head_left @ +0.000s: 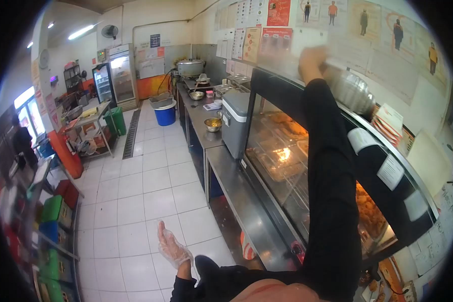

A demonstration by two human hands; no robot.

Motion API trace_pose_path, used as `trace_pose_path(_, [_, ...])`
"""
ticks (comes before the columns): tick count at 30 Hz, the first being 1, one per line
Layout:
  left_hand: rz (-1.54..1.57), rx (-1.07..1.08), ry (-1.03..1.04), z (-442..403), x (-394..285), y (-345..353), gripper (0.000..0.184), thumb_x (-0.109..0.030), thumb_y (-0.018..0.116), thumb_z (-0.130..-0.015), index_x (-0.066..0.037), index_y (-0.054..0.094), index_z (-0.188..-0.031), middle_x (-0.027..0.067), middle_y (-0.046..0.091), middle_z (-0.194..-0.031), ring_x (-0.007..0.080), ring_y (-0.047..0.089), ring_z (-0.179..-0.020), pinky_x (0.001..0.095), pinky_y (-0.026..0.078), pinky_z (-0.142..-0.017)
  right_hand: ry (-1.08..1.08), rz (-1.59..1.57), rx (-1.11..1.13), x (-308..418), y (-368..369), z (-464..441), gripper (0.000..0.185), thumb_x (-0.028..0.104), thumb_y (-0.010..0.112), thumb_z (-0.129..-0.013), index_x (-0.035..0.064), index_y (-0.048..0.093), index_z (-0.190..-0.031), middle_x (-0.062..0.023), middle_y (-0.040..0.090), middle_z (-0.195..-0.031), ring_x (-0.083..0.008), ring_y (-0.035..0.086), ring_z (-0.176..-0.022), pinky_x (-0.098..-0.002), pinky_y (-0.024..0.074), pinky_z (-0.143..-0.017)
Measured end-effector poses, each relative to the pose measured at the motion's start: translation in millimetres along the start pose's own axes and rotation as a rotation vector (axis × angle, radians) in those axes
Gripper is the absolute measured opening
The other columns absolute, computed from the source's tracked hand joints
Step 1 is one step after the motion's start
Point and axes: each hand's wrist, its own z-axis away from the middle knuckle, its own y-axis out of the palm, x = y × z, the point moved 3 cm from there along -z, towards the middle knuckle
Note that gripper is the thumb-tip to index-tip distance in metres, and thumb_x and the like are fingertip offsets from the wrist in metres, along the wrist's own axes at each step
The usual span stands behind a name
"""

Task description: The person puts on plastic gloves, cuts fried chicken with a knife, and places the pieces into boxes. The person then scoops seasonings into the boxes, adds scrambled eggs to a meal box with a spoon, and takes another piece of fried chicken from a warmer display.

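1. Black sleeve, worn on the right arm, which reaches up across the glass-fronted display cabinet. Browned food is visible inside.

2. Right hand, above the cabinet's top edge, before the wall posters. The fingers are smeared by motion; whether they are closed on anything cannot be told.

3. Pale, see-through thing, at the right hand, over the cabinet's upper edge. Its outline is too blurred to name; whether it is grasped or merely touched cannot be determined.

4. Orientation of the pale thing. The smear runs chiefly sideways, extending to the left of the hand. Motion may account for this, so the true long axis, and which end leads, remain uncertain.

5. Metal bowls, beside the right wrist; the stacked red-and-white packets stand farther along the cabinet top. Good practice, in judgement: a steady reach, the forearm lifted off the glass and the wrist kept away from the bowls.

6. Left hand, in a transparent plastic glove, held low over the tiled floor. The fingers are extended, pointing upward in the view, and grip nothing; keeping the glove off nearby surfaces would seem prudent.
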Motion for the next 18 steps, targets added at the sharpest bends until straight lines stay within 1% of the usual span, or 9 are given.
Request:
trace_pose_path(1, [0.108, -0.016, -0.045, -15.9, 13.9, 7.1, 0.050, -0.014, 0.051, -0.090, 0.002, 0.046, -0.137, 0.0158, 0.046, -0.143, 0.0249, 0.038, -0.136, 0.0362, 0.022, -0.114, 0.008, 0.012, 0.010, 7.6, 6.0, 6.7, 0.037, 0.023, 0.050, -0.091, 0.0050, 0.064, -0.120, -0.0235, 0.055, -0.131, -0.0403, 0.051, -0.124, -0.0660, 0.0388, -0.092])
trace_pose_path(3, [0.117, 0.042, -0.087, -54.3, 43.6, 27.9, 0.051, -0.015, 0.052, -0.090, 0.002, 0.045, -0.138, 0.0149, 0.045, -0.144, 0.0247, 0.037, -0.137, 0.0367, 0.021, -0.115, -0.212, -0.056, 0.378, 21.2, 8.6, 16.5, 0.032, 0.020, 0.051, -0.090, 0.0082, 0.068, -0.115, -0.0184, 0.065, -0.119, -0.0383, 0.061, -0.111, -0.0652, 0.0411, -0.088])
trace_pose_path(4, [0.131, 0.079, -0.136, -69.6, 59.9, 37.5, 0.051, -0.015, 0.052, -0.090, 0.001, 0.044, -0.139, 0.0140, 0.044, -0.145, 0.0244, 0.035, -0.138, 0.0372, 0.020, -0.115, -0.197, -0.026, 0.394, 22.2, -1.4, 26.9, 0.032, 0.020, 0.051, -0.090, 0.0082, 0.068, -0.115, -0.0184, 0.065, -0.119, -0.0383, 0.061, -0.111, -0.0652, 0.0411, -0.088])
trace_pose_path(6, [0.128, 0.163, -0.157, -108.2, 89.3, 59.4, 0.052, -0.017, 0.053, -0.091, 0.002, 0.044, -0.139, 0.0139, 0.045, -0.145, 0.0245, 0.036, -0.137, 0.0373, 0.020, -0.115, -0.179, 0.039, 0.336, 33.1, -23.4, 43.2, 0.029, 0.016, 0.052, -0.089, 0.0103, 0.071, -0.110, -0.0139, 0.070, -0.107, -0.0362, 0.067, -0.099, -0.0574, 0.0473, -0.083])
trace_pose_path(10, [-0.035, 0.399, -0.106, -189.1, 118.2, 109.1, 0.053, -0.022, 0.054, -0.093, 0.001, 0.043, -0.139, 0.0143, 0.044, -0.145, 0.0248, 0.036, -0.138, 0.0376, 0.020, -0.115, -0.084, 0.018, 0.230, 39.1, 5.1, 47.0, 0.022, 0.015, 0.060, -0.085, 0.0084, 0.075, -0.100, -0.0191, 0.068, -0.109, -0.0387, 0.066, -0.102, -0.0647, 0.0425, -0.091])
trace_pose_path(12, [-0.015, 0.486, -0.111, -217.9, 129.1, 137.6, 0.053, -0.022, 0.054, -0.093, 0.001, 0.043, -0.139, 0.0145, 0.044, -0.145, 0.0249, 0.035, -0.138, 0.0375, 0.020, -0.115, -0.174, 0.121, -0.070, 32.5, 31.1, 48.2, 0.017, 0.013, 0.062, -0.082, 0.0072, 0.075, -0.091, -0.0155, 0.069, -0.092, -0.0359, 0.068, -0.091, -0.0507, 0.0544, -0.074])
trace_pose_path(13, [-0.012, 0.537, -0.105, -230.7, 135.7, 151.0, 0.053, -0.023, 0.054, -0.093, 0.001, 0.043, -0.139, 0.0146, 0.044, -0.145, 0.0251, 0.035, -0.138, 0.0375, 0.020, -0.115, -0.161, 0.158, -0.066, 27.4, 33.1, 46.0, 0.017, 0.013, 0.062, -0.082, 0.0072, 0.075, -0.091, -0.0155, 0.069, -0.092, -0.0359, 0.068, -0.091, -0.0507, 0.0544, -0.074])
trace_pose_path(15, [0.003, 0.616, -0.135, -250.8, 151.9, 176.0, 0.053, -0.023, 0.054, -0.093, 0.001, 0.043, -0.139, 0.0144, 0.044, -0.145, 0.0252, 0.035, -0.138, 0.0377, 0.019, -0.115, -0.212, 0.132, -0.119, 21.0, 25.9, 43.7, 0.011, 0.012, 0.064, -0.079, 0.0059, 0.072, -0.082, -0.0138, 0.068, -0.084, -0.0351, 0.069, -0.083, -0.0402, 0.0558, -0.060])
trace_pose_path(18, [0.072, 0.684, -0.194, -253.9, 172.9, 209.2, 0.052, -0.022, 0.054, -0.093, 0.001, 0.044, -0.139, 0.0137, 0.045, -0.144, 0.0251, 0.036, -0.137, 0.0379, 0.019, -0.115, -0.248, 0.198, -0.136, 13.8, 9.8, 33.2, 0.007, 0.011, 0.065, -0.078, 0.0062, 0.070, -0.077, -0.0133, 0.068, -0.085, -0.0336, 0.069, -0.081, -0.0387, 0.0564, -0.062])
